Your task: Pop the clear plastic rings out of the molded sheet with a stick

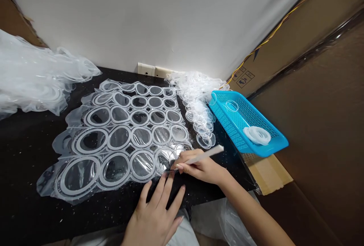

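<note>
A clear plastic sheet (119, 140) with rows of round, white-rimmed discs lies flat on the black table (25, 151). My right hand (200, 168) is closed round a thin white stick-like tool (206, 155), whose tip touches the sheet's near right corner. My left hand (155, 215) lies flat with fingers spread on the table's front edge, fingertips pressing on the sheet's near edge.
A blue plastic basket (267, 145) at the right holds a few clear rings. A heap of loose clear rings (196, 98) lies between sheet and basket. Crumpled plastic film (34, 79) piles up at the left. Cardboard boxes (321, 98) stand at the right; a white wall behind.
</note>
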Motion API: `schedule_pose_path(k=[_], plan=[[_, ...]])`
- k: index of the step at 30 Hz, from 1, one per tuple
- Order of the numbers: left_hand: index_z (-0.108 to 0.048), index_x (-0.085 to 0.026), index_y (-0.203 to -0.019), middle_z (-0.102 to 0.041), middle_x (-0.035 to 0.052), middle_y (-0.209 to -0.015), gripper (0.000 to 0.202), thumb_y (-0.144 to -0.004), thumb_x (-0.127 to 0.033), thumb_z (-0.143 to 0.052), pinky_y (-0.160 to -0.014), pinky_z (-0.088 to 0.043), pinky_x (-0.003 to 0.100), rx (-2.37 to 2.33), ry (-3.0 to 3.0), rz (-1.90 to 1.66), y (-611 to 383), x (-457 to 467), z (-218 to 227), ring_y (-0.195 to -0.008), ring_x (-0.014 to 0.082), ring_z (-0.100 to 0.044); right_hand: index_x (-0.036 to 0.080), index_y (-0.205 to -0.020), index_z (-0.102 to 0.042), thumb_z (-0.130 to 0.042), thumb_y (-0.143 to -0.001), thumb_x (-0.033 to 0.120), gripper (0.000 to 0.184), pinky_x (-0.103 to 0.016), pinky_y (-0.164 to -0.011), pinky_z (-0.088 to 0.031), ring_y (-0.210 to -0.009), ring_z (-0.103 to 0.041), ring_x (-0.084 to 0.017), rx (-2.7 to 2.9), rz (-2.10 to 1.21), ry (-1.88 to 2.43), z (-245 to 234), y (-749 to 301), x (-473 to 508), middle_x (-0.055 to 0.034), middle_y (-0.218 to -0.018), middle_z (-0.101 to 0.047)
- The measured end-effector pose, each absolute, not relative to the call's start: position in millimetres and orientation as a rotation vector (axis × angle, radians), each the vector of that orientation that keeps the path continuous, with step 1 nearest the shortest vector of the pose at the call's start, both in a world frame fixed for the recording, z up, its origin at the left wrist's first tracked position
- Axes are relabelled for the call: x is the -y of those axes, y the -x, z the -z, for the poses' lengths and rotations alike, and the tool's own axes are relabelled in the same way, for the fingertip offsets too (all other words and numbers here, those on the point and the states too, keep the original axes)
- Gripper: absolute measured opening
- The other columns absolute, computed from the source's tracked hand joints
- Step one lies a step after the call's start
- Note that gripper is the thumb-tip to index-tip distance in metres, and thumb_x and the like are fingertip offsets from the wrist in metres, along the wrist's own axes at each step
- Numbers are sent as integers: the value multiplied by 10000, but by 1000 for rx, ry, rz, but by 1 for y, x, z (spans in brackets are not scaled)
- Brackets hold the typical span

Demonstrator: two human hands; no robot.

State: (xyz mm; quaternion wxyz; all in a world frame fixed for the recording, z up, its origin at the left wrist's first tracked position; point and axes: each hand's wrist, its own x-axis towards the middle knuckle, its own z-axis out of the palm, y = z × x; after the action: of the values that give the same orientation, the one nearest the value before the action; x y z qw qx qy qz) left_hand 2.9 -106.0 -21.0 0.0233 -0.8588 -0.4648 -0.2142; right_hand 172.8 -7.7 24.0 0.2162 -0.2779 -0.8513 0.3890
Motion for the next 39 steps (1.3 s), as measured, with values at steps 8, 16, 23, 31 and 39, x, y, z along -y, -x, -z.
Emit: schedule_pose_path(k=[8, 16, 23, 31, 39], plan=[[-578, -312, -1140, -612, 70, -1162, 400, -827, -532, -458, -947, -164, 397, 1431, 2638, 706, -4, 106, 23, -1136, 217, -455, 128, -861, -624, -380, -921, 258, 283, -229, -593, -445, -633, -556, -115, 2269, -909, 797, -18, -176, 24, -55, -677, -632], [-595, -303, -1117, -614, 67, -1158, 388, -821, -523, -472, -960, -152, 402, 1423, 2647, 706, -3, 105, 22, -1134, 225, -452, 124, -885, -628, -401, -913, 228, 251, -222, -620, -442, -660, -552, -110, 2268, -974, 821, -15, -175, 20, -52, -714, -630], [-585, -317, -1128, -617, 59, -1151, 395, -817, -534, -474, -919, -200, 390, 1418, 2631, 680, -3, 106, 23, -1132, 226, -451, 143, -935, -633, -355, -928, 281, 310, -208, -631, -448, -706, -566, -112, 2451, -835, 850, -21, -175, 25, -66, -783, -618], [-645, -351, -1010, -649, 34, -1076, 298, -804, -518, -510, -896, -222, 377, 1425, 2635, 583, -3, 109, 32, -1065, 232, -492, 278, -1146, -583, -496, -866, 250, 295, -192, -494, -423, -626, -585, -113, 2521, 52, 1059, -3, -163, 66, -75, -912, -621], [-560, -347, -1157, -614, 42, -1154, 398, -810, -529, -493, -864, -255, 380, 1434, 2632, 606, -3, 108, 28, -1069, 233, -487, 274, -1211, -538, -413, -903, 278, 333, -211, -614, -489, -775, -626, -146, 2539, -153, 1097, -19, -155, 43, -106, -1053, -611]])
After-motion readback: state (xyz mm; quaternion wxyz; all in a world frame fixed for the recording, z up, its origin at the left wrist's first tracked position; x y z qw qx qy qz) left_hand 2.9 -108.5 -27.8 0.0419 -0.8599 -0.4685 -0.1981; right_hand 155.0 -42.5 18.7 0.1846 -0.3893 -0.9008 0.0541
